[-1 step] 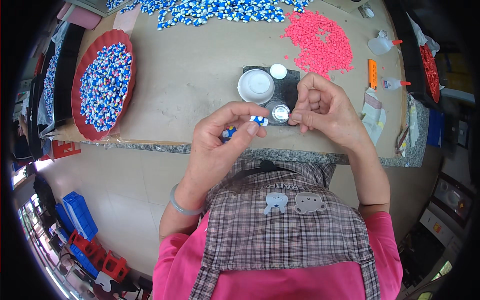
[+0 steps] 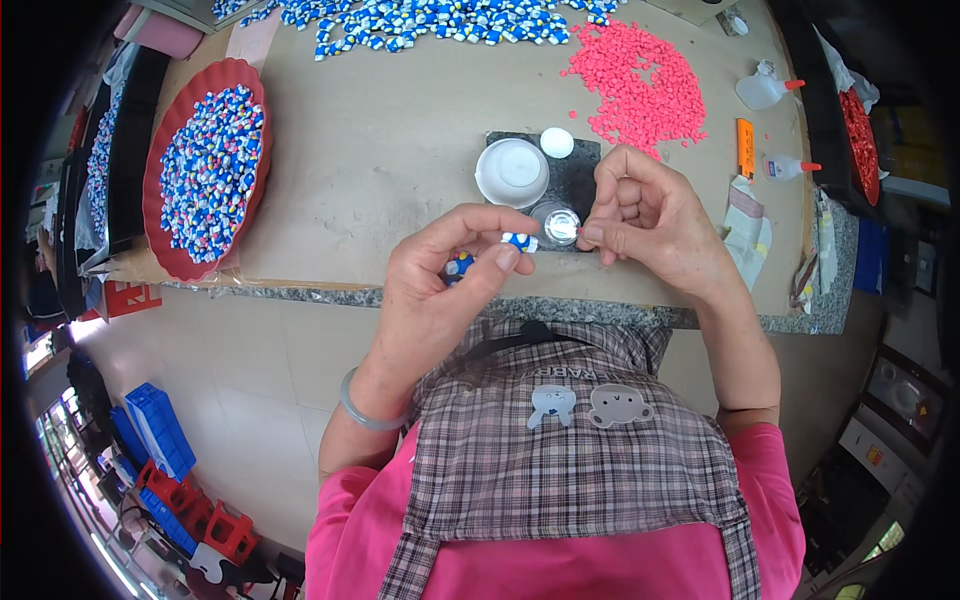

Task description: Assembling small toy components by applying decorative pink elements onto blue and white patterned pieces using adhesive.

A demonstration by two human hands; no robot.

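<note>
Between the thumb and forefinger of my left hand (image 2: 450, 255) is a small blue-and-white piece (image 2: 519, 242). Another blue piece with a yellow spot (image 2: 459, 264) rests in the curled fingers of that hand. To its right, my right hand (image 2: 650, 220) is closed in a pinch. A tiny pink piece (image 2: 580, 231) just shows at its fingertips, beside a small clear dish (image 2: 558, 225) with a shiny silvery middle. The two hands are apart, over the table's near edge. Behind them stand a white bowl-like container (image 2: 512, 172) and a round white lid-like disc (image 2: 556, 143).
A black mat (image 2: 590, 155) lies under the containers. Many loose pink pieces (image 2: 640, 85) and blue-and-white pieces (image 2: 430, 25) cover the back. A red scalloped tray (image 2: 258, 150) stands left. Glue bottles (image 2: 762, 92) and an orange strip-shaped object (image 2: 745, 148) lie right.
</note>
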